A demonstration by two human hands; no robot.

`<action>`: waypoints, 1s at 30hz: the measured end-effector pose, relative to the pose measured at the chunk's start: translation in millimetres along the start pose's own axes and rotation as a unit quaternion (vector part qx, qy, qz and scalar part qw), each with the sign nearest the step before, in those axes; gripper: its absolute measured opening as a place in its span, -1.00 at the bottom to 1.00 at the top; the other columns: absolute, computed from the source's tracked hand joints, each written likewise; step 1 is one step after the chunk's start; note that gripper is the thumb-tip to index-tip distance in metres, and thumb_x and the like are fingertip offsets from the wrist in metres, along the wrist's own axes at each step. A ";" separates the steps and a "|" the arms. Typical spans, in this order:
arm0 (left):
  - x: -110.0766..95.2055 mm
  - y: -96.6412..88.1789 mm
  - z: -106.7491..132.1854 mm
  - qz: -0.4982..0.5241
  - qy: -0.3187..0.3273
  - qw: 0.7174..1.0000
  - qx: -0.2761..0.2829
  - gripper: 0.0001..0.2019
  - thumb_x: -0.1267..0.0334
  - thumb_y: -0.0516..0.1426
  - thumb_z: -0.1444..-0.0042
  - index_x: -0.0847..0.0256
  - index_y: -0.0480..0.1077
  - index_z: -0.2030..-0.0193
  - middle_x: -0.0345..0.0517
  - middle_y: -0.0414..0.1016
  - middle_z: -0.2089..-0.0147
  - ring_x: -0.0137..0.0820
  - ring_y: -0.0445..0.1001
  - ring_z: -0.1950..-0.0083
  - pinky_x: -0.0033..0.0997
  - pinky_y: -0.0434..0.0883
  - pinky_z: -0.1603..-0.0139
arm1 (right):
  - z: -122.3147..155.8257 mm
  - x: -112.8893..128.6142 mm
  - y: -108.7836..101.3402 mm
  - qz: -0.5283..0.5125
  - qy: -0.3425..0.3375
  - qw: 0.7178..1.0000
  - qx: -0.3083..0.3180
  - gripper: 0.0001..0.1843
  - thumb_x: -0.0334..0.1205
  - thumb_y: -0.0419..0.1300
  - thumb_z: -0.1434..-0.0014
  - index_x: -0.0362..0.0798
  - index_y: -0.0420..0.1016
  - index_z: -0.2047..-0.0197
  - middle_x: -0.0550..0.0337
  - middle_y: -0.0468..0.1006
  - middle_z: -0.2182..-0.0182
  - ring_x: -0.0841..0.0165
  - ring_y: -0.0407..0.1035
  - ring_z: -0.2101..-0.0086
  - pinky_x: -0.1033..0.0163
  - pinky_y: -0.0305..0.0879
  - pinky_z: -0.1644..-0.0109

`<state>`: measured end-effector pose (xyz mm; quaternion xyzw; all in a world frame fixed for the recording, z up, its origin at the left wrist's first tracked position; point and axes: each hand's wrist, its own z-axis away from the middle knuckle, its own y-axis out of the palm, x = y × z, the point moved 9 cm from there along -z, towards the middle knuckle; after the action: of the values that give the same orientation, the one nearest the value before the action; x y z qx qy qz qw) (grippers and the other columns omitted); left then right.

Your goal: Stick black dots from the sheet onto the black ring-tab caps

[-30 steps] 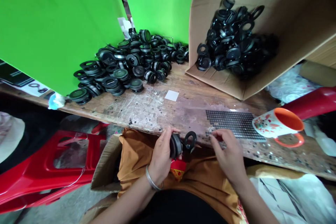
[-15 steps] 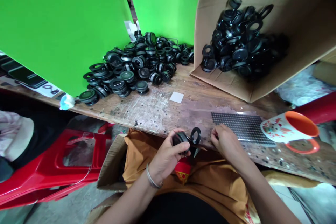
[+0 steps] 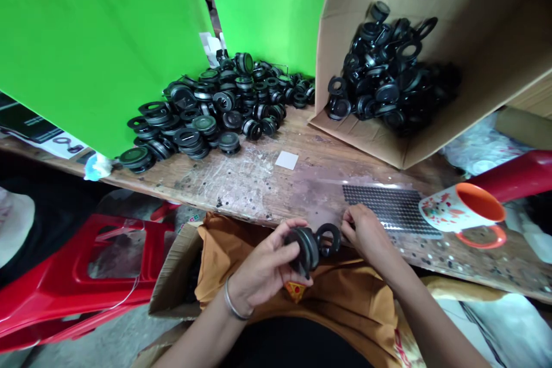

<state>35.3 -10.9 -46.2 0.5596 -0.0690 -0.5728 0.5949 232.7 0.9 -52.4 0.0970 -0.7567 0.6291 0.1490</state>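
My left hand [image 3: 265,267] is closed round a black round part [image 3: 307,247] with a hinged ring [image 3: 330,238], held over my lap at the bench's front edge. My right hand [image 3: 366,236] has its fingers pinched together right beside the ring; what it pinches is too small to make out. Just past that hand lies a sheet of small black dots [image 3: 388,207] on the wooden bench [image 3: 259,178].
A heap of the same black parts [image 3: 215,106] lies at the back left before a green screen. A tipped cardboard box [image 3: 388,138] holds more of them. An orange-and-white mug [image 3: 463,213] stands at the right, a white square [image 3: 287,160] mid-bench, a red stool [image 3: 86,276] lower left.
The left hand has turned the black part and brought it a little lower and to the right. The right hand has come off the dot sheet towards the part's ring.
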 end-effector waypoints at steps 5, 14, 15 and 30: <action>-16.5 1.8 3.9 -0.113 0.084 0.990 0.004 -0.53 0.42 0.46 0.22 0.21 0.46 0.14 -0.13 0.56 0.19 -0.45 0.52 0.22 -0.56 0.43 0.20 | 4.5 1.5 -2.0 -0.001 0.002 1.000 -0.017 -0.88 -0.38 0.05 -0.12 -0.02 0.23 0.43 0.11 0.37 0.42 0.26 0.26 0.35 0.17 0.18 0.19; -5.2 -7.0 -3.9 0.147 0.010 0.988 -0.048 -0.77 0.33 0.17 -0.17 0.16 0.48 0.02 -0.04 0.58 0.07 -0.28 0.57 0.12 -0.20 0.52 0.13 | 23.1 11.1 -27.9 -0.224 0.063 0.970 -0.075 -0.84 -0.21 0.04 -0.28 -0.01 0.27 0.36 0.19 0.34 0.37 0.32 0.25 0.32 0.22 0.18 0.20; -6.2 -11.1 -5.6 0.159 0.016 0.984 -0.080 -0.82 0.31 0.14 -0.18 0.22 0.51 0.11 -0.04 0.58 0.14 -0.29 0.57 0.15 -0.23 0.51 0.15 | 26.7 16.4 -29.3 -0.273 0.074 0.957 -0.066 -0.84 -0.18 0.04 -0.30 -0.01 0.28 0.33 0.20 0.33 0.37 0.34 0.24 0.33 0.24 0.18 0.21; -58.7 -10.6 16.6 -0.237 0.393 0.853 -0.250 -0.55 0.00 -0.01 -0.29 0.19 0.31 0.56 -0.18 0.33 0.64 -0.44 0.27 0.58 -0.44 0.25 0.50 | 52.1 109.9 17.2 -0.496 0.097 0.858 0.094 -0.78 -0.12 -0.02 -0.37 -0.01 0.23 0.30 0.25 0.33 0.40 0.41 0.24 0.39 0.31 0.21 0.29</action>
<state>-2.7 26.9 -15.3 0.5701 0.4502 -0.4269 0.5386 118.6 -42.5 -38.6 0.4115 -0.5270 0.5463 0.5046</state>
